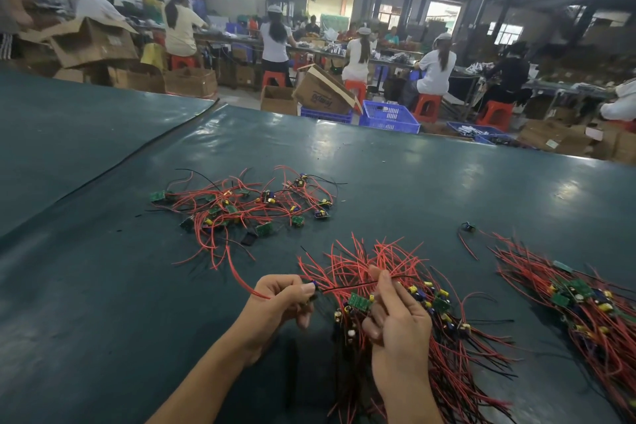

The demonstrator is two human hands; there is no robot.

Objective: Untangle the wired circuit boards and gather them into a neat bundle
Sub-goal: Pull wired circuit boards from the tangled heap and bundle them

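Observation:
A tangled pile of small green circuit boards with red and black wires [241, 208] lies on the dark green table [413, 182] ahead of me. My left hand [280, 299] pinches one small board by its blue part, and its red wire trails off to the left. My right hand [395, 317] grips a thick bundle of wired boards [444, 330] and pinches a black wire that runs across to the left hand. The bundle's red wires fan up behind my fingers and down toward the near edge.
A second gathered bundle of boards and wires [585, 303] lies at the right, with a loose board [468, 227] beyond it. Past the table's far edge stand blue crates [389, 115], cardboard boxes and several seated people at benches.

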